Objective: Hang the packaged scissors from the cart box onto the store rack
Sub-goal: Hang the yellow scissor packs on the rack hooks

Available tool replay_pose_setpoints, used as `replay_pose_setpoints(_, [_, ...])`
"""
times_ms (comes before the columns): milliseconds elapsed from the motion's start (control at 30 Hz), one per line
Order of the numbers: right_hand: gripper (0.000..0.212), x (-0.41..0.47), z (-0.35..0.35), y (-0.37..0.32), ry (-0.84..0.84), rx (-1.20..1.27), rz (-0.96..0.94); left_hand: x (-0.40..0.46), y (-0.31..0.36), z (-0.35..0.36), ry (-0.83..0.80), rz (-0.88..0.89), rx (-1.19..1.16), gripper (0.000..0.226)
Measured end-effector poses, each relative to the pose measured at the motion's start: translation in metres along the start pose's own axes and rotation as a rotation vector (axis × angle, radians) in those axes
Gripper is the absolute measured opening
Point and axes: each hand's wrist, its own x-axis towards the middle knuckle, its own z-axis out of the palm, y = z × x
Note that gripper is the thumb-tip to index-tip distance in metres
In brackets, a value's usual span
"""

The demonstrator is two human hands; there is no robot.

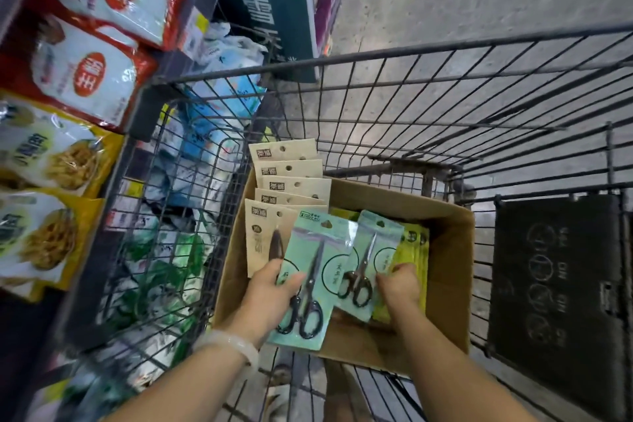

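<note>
Scissors on a large mint-green card (310, 281), gripped by left hand (270, 295); right hand (399, 286) pinched smaller mint-green scissors card (368, 264) over brown cardboard box (448, 271).

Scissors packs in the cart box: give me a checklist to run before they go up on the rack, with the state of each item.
1. Left hand grips the large scissors pack: ok.
2. Right hand grips the small scissors pack: ok.
3. Hang hole at the top of each pack is unblocked: ok.
4. Packs lifted out of the cardboard box: not ok.
5. Free rack hook in sight: cannot tell.
</note>
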Motion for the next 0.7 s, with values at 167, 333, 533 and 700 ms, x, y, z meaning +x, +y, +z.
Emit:
replay_pose_setpoints(167, [0.034, -0.002, -0.016, -0.004, 0.017, -0.048, -0.040, -0.009, 0.009, 0.004, -0.004, -0.026, -0.054, 0.010])
replay_pose_setpoints(333, [0.076, -0.008, -0.002, -0.012, -0.079, -0.004, -0.018, -0.018, 0.016, 0.005, 0.001, -0.020, -0.111, 0.011])
replay_pose_setpoints(533, [0.047, -0.001, -0.001, -0.003, -0.063, -0.120, -0.070, -0.014, 0.007, -0.003, 0.024, -0.049, -0.188, 0.011])
replay_pose_setpoints(700, [0.024, -0.006, -0.034, 0.011, -0.034, 0.135, -0.028, -0.021, 0.009, -0.007, 0.039, -0.047, -0.232, 0.010])
